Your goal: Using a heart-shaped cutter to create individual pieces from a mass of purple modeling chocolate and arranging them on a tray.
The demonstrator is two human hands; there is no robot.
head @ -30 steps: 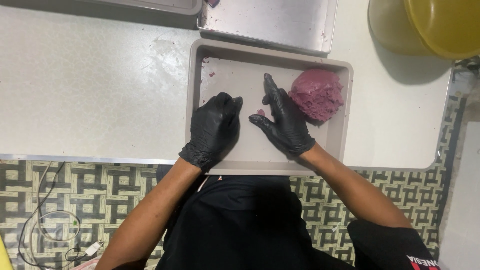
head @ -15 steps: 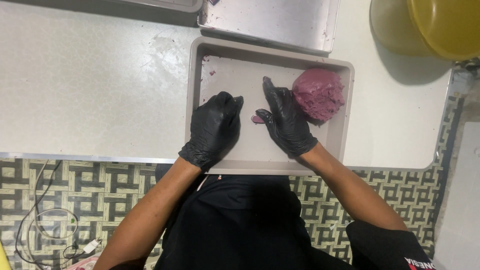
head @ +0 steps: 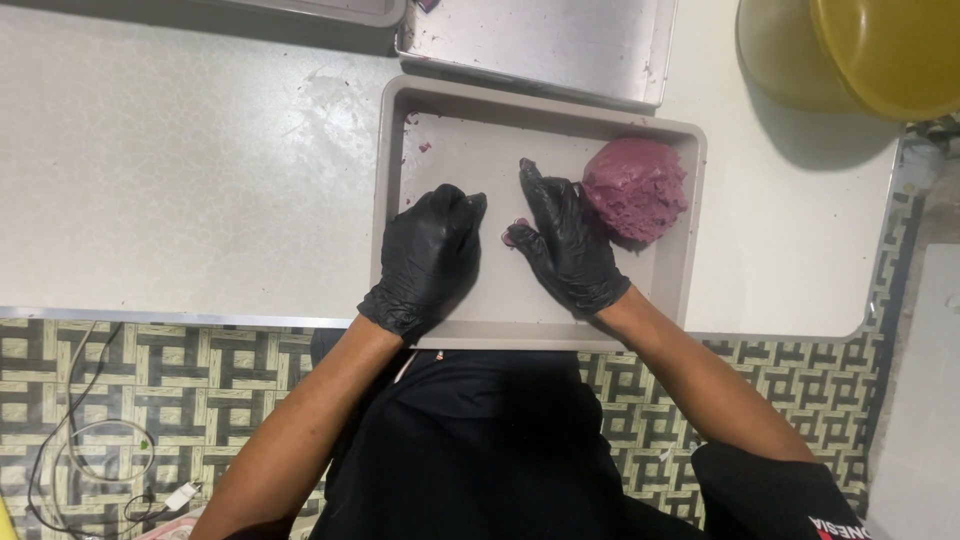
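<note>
Inside the beige tray (head: 690,240), left hand (head: 430,255) curled shut on nothing visible; right hand (head: 568,240) flat, fingers apart, pinning a small purple piece (head: 518,227). Dough lump (head: 636,188) at tray's far-right corner. Looks like portioning; rolling next needs light pressure.

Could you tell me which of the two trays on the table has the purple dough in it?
The beige tray nearest the person holds the purple dough in its far right corner; the metal tray behind it holds none.

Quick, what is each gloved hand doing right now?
Left hand: curled knuckles-down on the tray, holding nothing visible.
Right hand: open and flat, a small purple piece at its thumb.
</note>
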